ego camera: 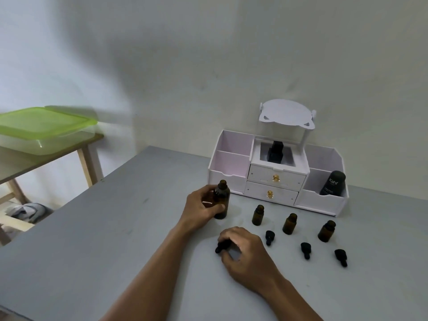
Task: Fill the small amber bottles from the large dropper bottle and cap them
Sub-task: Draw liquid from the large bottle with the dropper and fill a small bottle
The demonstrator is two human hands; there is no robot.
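Note:
The large amber bottle (222, 198) stands upright and uncapped on the grey table (92, 239), with my left hand (201, 209) wrapped around its body. Just in front of it my right hand (240, 247) grips a black dropper cap (219, 248) low over the table. Three small amber bottles (258, 215) (289, 223) (326, 230) stand open in a row to the right. One black dropper cap lies in front of each small bottle (269, 237) (305, 249) (341, 256).
A white drawer organiser (273, 181) with a small mirror stands against the wall behind the bottles; it holds a black bottle and a black Kahf tube (333, 183). A green-lidded plastic box (44, 130) sits on a wooden side table at left.

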